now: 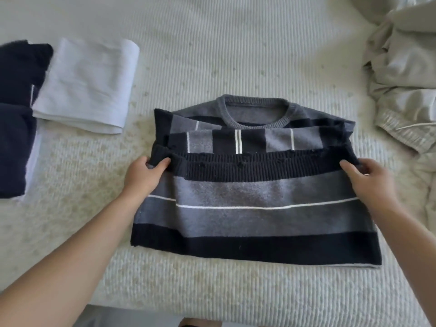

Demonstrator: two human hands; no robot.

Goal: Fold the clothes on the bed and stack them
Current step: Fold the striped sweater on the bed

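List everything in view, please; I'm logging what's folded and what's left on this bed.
sweater: one, grey and navy stripes with white lines, centre of bed, hem folded up toward collar
white garment: one, white, folded, upper left
navy garments: at least two, dark navy, far left, folded
beige pile: one heap, beige, unfolded, upper right
bed: one, cream ribbed cover, under everything
left hand: one, grips hem's left end
right hand: one, grips hem's right end
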